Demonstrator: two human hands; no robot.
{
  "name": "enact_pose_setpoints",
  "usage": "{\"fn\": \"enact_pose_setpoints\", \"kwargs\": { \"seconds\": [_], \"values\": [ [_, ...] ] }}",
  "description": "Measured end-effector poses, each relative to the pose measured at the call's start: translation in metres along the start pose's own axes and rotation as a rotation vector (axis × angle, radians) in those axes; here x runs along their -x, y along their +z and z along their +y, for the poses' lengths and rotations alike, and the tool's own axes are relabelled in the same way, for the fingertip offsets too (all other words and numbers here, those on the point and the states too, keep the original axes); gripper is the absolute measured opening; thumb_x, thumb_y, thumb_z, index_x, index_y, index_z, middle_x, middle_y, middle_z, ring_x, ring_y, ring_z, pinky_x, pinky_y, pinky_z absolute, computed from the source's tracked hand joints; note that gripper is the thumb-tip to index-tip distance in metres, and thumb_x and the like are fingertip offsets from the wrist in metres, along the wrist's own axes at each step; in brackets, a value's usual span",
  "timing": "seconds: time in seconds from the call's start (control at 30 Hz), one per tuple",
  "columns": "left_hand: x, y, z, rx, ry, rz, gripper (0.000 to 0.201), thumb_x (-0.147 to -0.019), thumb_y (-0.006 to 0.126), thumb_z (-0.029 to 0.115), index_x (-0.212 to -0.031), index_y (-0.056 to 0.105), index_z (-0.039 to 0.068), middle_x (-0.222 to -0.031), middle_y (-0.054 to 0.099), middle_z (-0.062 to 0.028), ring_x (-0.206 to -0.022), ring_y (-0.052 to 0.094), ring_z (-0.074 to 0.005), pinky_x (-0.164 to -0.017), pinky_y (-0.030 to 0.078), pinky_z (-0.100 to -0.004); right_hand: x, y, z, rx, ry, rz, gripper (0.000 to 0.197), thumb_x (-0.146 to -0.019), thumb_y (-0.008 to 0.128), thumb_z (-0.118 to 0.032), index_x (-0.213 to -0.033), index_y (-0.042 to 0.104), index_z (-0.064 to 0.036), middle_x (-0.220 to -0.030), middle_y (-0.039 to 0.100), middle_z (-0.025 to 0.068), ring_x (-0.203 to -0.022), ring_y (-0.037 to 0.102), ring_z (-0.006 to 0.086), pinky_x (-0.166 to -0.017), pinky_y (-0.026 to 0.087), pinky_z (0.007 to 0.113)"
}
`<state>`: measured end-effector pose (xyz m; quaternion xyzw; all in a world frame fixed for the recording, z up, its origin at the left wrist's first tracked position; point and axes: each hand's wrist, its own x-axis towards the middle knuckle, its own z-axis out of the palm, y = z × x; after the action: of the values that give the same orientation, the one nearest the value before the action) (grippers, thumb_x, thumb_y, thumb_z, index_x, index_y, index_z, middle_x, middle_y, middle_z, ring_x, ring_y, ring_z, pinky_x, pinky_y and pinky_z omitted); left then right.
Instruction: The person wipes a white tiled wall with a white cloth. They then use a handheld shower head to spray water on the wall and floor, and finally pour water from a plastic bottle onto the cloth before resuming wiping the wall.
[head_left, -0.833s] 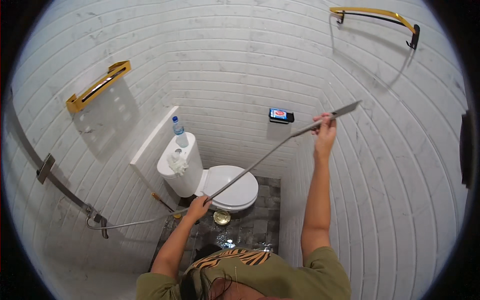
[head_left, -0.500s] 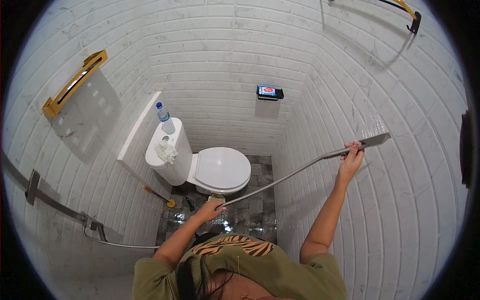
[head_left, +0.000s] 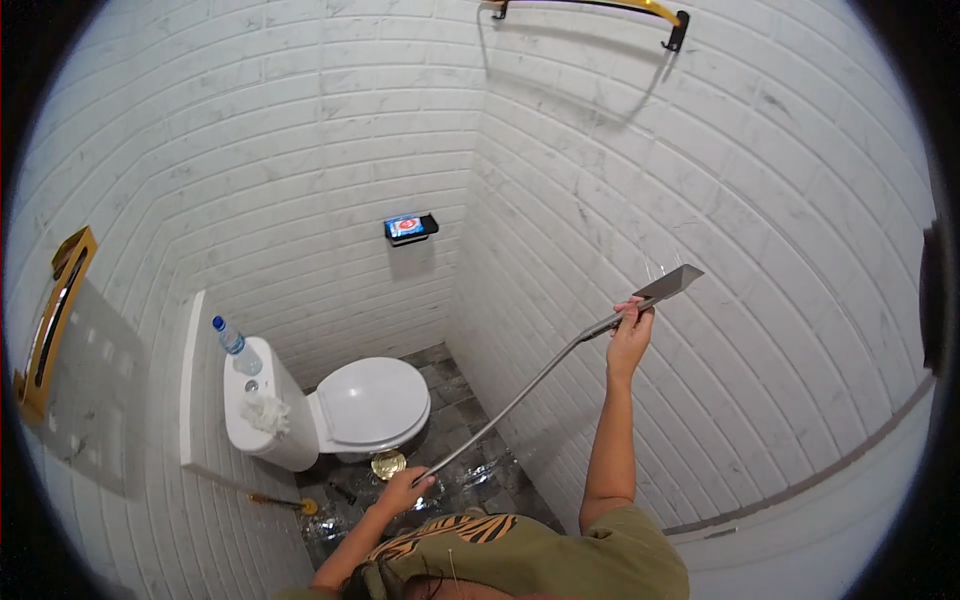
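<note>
The flat, paddle-shaped grey shower head [head_left: 672,283] sprayed thin streaks beside the right-hand wall [head_left: 780,350], the right hand [head_left: 630,340] closed around its handle [head_left: 602,327]; the left hand [head_left: 402,490] was curled round the slender grey hose [head_left: 520,398]. Grey-veined white tiles surrounded a glossy toilet [head_left: 372,400] on wet, dark floor [head_left: 458,425]. The toilet sat further left in view than earlier.

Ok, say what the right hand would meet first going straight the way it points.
The right hand, gripping the shower head, would likely meet the tiled wall first, though depth is unclear.
</note>
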<state>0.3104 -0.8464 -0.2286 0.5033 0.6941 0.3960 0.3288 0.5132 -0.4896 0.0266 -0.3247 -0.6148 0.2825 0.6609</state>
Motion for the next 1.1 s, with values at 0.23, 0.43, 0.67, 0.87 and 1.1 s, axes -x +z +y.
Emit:
{"fn": "enact_pose_setpoints", "kwargs": {
  "seconds": [0.23, 0.43, 0.67, 0.87, 1.1],
  "values": [
    [-0.006, 0.004, -0.006, 0.098, 0.177, -0.013, 0.032, -0.093, 0.063, 0.029, -0.108, 0.067, 0.001, -0.095, 0.068, -0.0210, -0.088, 0.066, -0.0367, -0.076, 0.050, -0.0402, 0.000, -0.003, -0.050, 0.011, -0.117, 0.147, 0.024, -0.103, 0.047, -0.027, -0.110, 0.052, -0.0041, -0.086, 0.062, 0.0039, -0.072, 0.049, 0.0088, -0.064, 0.040, 0.023],
    [-0.017, -0.010, 0.016, 0.163, 0.268, 0.044, 0.031, -0.093, 0.061, 0.027, -0.105, 0.065, -0.001, -0.095, 0.067, -0.0219, -0.087, 0.064, -0.0388, -0.076, 0.049, -0.0401, -0.008, 0.001, -0.095, -0.047, -0.228, 0.235, 0.023, -0.103, 0.047, -0.027, -0.110, 0.051, -0.0059, -0.089, 0.060, 0.0024, -0.071, 0.046, 0.0051, -0.056, 0.035, 0.020],
    [-0.019, -0.016, 0.023, 0.113, 0.252, 0.040, 0.033, -0.093, 0.061, 0.029, -0.108, 0.064, -0.001, -0.097, 0.066, -0.0206, -0.091, 0.063, -0.0372, -0.079, 0.048, -0.0414, -0.011, 0.006, -0.112, 0.014, -0.237, 0.222, 0.024, -0.104, 0.046, -0.028, -0.111, 0.051, -0.0058, -0.093, 0.059, 0.0016, -0.079, 0.050, 0.0080, -0.063, 0.038, 0.022],
    [-0.011, -0.002, 0.011, 0.170, 0.241, 0.080, 0.034, -0.093, 0.061, 0.026, -0.114, 0.064, -0.001, -0.101, 0.067, -0.0199, -0.091, 0.064, -0.0355, -0.080, 0.049, -0.0404, -0.005, -0.012, -0.074, 0.102, -0.182, 0.181, 0.027, -0.104, 0.047, -0.027, -0.113, 0.051, -0.0022, -0.096, 0.060, 0.0052, -0.086, 0.054, 0.0145, -0.076, 0.044, 0.028],
    [-0.010, 0.003, -0.003, 0.147, 0.196, 0.078, 0.035, -0.093, 0.062, 0.025, -0.117, 0.064, 0.000, -0.102, 0.067, -0.0197, -0.091, 0.065, -0.0340, -0.080, 0.049, -0.0403, 0.024, -0.002, -0.025, 0.319, -0.221, 0.069, 0.023, -0.102, 0.044, -0.016, -0.113, 0.052, 0.0018, -0.094, 0.060, 0.0123, -0.090, 0.059, 0.0246, -0.085, 0.046, 0.036]
  ]
}}
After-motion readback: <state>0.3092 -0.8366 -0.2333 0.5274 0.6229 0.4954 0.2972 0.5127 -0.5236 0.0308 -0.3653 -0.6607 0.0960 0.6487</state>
